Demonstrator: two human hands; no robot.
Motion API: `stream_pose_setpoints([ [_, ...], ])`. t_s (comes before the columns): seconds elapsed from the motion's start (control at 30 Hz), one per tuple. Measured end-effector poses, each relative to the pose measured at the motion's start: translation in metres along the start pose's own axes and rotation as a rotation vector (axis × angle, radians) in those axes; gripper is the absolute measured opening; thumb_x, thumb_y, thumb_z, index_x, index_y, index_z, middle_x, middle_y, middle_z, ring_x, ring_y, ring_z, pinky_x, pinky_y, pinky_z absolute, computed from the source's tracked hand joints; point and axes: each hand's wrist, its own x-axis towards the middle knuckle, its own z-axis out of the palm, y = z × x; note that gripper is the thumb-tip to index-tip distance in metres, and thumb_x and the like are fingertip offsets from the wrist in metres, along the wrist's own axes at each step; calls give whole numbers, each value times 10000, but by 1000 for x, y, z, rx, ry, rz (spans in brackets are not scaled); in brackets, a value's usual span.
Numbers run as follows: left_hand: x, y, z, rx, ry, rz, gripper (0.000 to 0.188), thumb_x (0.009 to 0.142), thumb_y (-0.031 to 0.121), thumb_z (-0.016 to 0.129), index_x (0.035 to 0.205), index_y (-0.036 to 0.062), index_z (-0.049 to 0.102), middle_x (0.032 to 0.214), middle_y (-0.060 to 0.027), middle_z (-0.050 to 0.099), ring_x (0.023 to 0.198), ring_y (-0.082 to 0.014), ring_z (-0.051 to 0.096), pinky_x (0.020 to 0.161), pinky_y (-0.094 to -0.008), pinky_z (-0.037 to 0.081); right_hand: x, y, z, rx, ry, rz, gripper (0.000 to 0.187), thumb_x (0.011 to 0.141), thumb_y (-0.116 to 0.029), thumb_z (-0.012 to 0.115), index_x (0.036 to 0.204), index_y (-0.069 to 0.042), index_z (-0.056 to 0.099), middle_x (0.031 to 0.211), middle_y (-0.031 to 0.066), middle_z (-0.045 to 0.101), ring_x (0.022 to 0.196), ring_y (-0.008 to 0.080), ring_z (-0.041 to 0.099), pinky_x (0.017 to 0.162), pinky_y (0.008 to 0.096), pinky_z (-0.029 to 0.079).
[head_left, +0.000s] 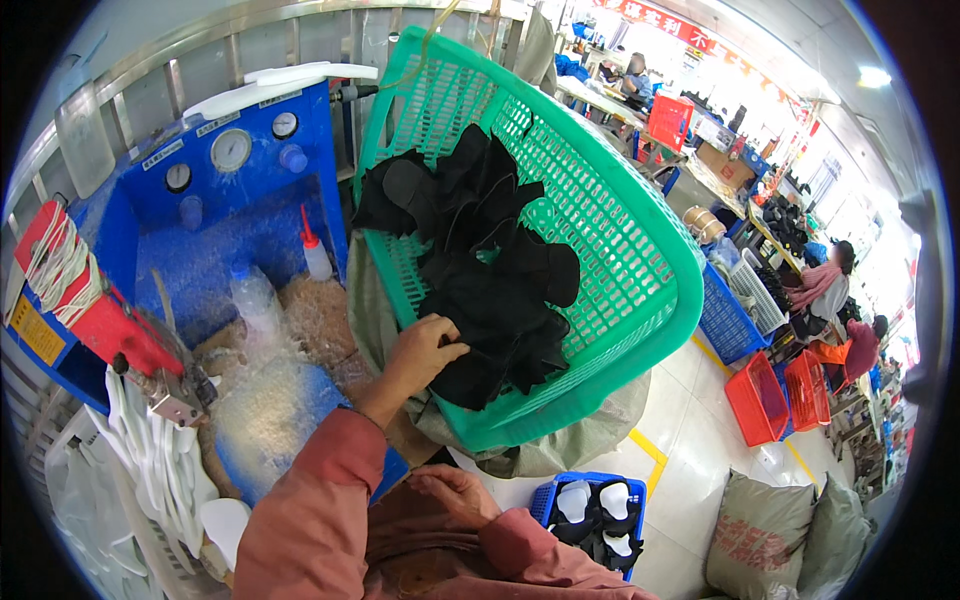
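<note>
A heap of black shoe uppers (480, 260) lies in a large green plastic basket (640, 255), which stands tilted in front of me. My left hand (425, 352) reaches over the basket's near rim, its fingers and thumb closed on the edge of a black upper at the heap's near side. My right hand (456, 494) is held low near my body, between the basket and my apron. Its fingers are curled together, and whatever is in them is hidden.
Left stands a blue machine (232, 180) with gauges, a red-tipped bottle (315, 250) and pale granules (268, 415). White foot-shaped pieces (160, 460) hang nearby. A blue crate (585, 480) with black-and-white items sits on the floor, beside sacks (760, 530). Other people work at the right.
</note>
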Motion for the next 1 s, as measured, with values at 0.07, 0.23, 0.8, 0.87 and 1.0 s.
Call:
stream_pose_setpoints([
  [0.07, 2, 6, -13, -53, 117, 59, 290, 848, 233, 808, 843, 0, 635, 876, -122, 632, 779, -264, 639, 669, -384, 483, 1, -6, 2, 60, 2, 16, 295, 1069, -165, 552, 1275, 19, 657, 1213, 114, 712, 1150, 179, 651, 997, 302, 503],
  [0.23, -3, 20, -46, -107, 234, 0, 397, 844, 304, 830, 792, -13, 595, 698, -123, 578, 623, -233, 553, 592, -376, 452, 1, -52, 13, -2, 45, -228, 260, 1056, -111, 550, 1251, 22, 658, 1213, 122, 704, 1139, 202, 656, 981, 314, 507],
  [0.8, -131, 70, -149, -71, 498, -223, 538, 865, 326, 838, 643, -15, 486, 555, -66, 423, 558, -93, 358, 484, -336, 352, 32, -142, 54, -825, 144, -606, 325, 957, -33, 660, 1274, 31, 630, 1198, 179, 665, 1018, 229, 700, 815, 316, 562],
  [0.87, -144, 71, -159, -30, 499, -260, 536, 870, 331, 832, 645, -14, 489, 558, -54, 413, 559, -92, 356, 484, -338, 351, 33, -134, 54, -732, 126, -361, 342, 998, -89, 638, 1317, 31, 611, 1190, 161, 678, 1026, 183, 692, 826, 319, 564],
  [1.0, -163, 69, -166, -62, 410, -344, 506, 888, 295, 816, 635, 5, 485, 572, -15, 388, 574, -69, 353, 494, -315, 324, 33, -111, 81, -254, -97, -470, 377, 1081, -201, 550, 1365, 46, 576, 1248, 110, 664, 1133, 156, 637, 937, 315, 534],
])
